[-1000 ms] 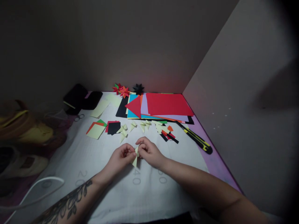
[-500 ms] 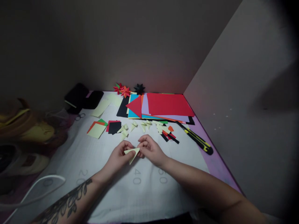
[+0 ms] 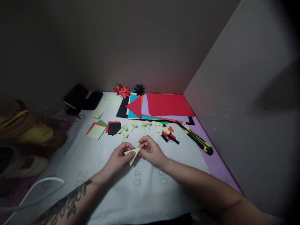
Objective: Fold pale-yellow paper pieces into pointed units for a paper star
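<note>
A pale yellow folded paper triangle is held above the white sheet, in front of me. My left hand is closed on its left side, thumb on top and the fingers behind. The fingers of my right hand are bent round its upper right corner, with thumb and forefinger pinching there; the tips are partly hidden. Just beyond my hands lie several folded pale yellow paper pieces. A heap of small paper scraps lies to their right.
Paper squares lie left of the folded pieces. Behind are stacked coloured sheets and paper stars by the wall. A utility knife rests at the right, scissors at the left. A white cable loops at the lower left.
Both hands keep their hold on the folded paper, almost unmoved. The paper tilts very slightly. The whole view has shifted a little.
</note>
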The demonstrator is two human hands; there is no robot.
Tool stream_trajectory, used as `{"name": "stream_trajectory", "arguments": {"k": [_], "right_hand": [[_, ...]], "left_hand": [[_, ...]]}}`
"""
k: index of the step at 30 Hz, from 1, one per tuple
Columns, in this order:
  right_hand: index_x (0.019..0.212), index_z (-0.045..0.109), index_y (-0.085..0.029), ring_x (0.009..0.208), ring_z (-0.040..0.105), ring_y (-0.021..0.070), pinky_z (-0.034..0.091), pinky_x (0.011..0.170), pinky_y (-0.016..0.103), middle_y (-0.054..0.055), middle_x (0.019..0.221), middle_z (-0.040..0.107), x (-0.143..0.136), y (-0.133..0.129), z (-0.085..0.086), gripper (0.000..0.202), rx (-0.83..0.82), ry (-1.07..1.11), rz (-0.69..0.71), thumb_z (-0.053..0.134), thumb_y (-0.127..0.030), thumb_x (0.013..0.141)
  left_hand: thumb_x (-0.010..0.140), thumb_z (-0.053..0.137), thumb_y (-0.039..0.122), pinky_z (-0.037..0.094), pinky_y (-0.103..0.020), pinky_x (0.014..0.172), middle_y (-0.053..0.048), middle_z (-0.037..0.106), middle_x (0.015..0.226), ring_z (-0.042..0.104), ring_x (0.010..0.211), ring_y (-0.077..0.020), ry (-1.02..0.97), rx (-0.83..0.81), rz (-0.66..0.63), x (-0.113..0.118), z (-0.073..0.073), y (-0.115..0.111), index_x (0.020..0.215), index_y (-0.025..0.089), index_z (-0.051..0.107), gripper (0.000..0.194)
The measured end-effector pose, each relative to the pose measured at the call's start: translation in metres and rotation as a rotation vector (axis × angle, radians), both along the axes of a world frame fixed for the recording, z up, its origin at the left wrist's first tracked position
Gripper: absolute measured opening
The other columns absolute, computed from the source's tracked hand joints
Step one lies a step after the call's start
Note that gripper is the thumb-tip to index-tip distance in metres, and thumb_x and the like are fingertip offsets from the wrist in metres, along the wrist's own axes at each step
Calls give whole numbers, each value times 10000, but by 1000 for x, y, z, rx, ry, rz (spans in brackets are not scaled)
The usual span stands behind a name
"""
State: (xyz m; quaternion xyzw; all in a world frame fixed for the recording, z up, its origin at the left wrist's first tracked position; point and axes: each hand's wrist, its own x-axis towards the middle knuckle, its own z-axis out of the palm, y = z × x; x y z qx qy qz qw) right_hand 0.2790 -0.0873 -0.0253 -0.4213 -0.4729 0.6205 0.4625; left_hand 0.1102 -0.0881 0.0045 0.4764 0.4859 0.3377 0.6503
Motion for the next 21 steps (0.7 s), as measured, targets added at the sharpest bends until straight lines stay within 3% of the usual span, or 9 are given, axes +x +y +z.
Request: {"name": "stream_trajectory", "arguments": {"k": [8,13,17,21], "right_hand": [[885,539,-211,485,532,89,408,497,202,-84,571,553,4,-1,2,211,22,-92,-10,544,-143,685],[921,540,-207,483,539,90,448,519,220,-67,591,591,3,-2,8,178,-39,-78,34,525,-222,744],[965,517,-220,539,513,85,419,526,208,-64,656,550,2,0,7,186,34,-84,21,548,-228,782],[980,517,-225,660,544,102,435,593,222,-38,762,551,1,1,2,255,93,-107,16,599,-183,742]], "left_hand": [[735,727,342,388,-212,589,12,606,743,541,637,-109,-47,-32,-59,0,-1,0,883,160,574,281],[710,735,340,410,-229,609,-8,634,734,575,658,-135,-12,-30,-30,1,-1,0,865,155,566,294],[693,736,340,393,-217,563,16,593,698,542,611,-118,40,7,29,2,0,0,853,160,563,296],[685,733,348,379,-210,537,32,568,679,521,588,-111,48,30,30,2,0,-1,835,168,568,287]]}}
